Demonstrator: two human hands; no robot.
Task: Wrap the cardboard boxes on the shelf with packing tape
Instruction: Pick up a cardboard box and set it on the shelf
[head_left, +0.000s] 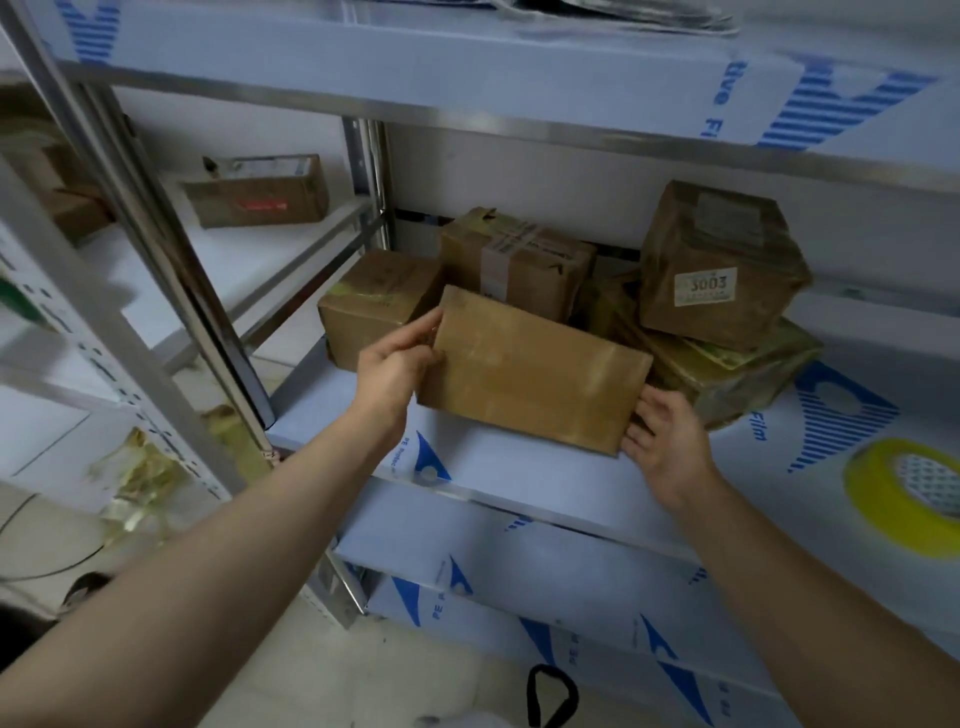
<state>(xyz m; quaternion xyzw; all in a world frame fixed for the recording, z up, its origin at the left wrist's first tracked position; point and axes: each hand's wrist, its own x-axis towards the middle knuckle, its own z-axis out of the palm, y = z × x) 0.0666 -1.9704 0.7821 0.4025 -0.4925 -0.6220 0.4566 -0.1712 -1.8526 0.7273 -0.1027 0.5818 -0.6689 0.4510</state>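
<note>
Both hands hold one flat brown box (535, 371) over the middle shelf (519, 483), tilted so that its right end sits lower and nearer. The left hand (400, 358) grips the box's left end, thumb along the upper edge and fingers curled round behind it. The right hand (670, 441) has the right near corner, fingers bent against the end face and thumb by the edge. Whether the box's underside touches the shelf, I cannot tell.

Behind it, four more boxes sit on the same shelf. The left box (379, 306) stands just beyond the left hand. The far box (514, 260), with a strip of tape across its top, stands behind and right of it. To the right, the 3003 box (722, 265), named for its white label, rests tilted on a glossy taped box (737, 374) that lies flat beneath it.

A yellow tape roll (909, 493) lies on the shelf at the right, well apart from the hands. Far left, past the steel post (156, 249), an open box (260, 189) sits on another shelf.
</note>
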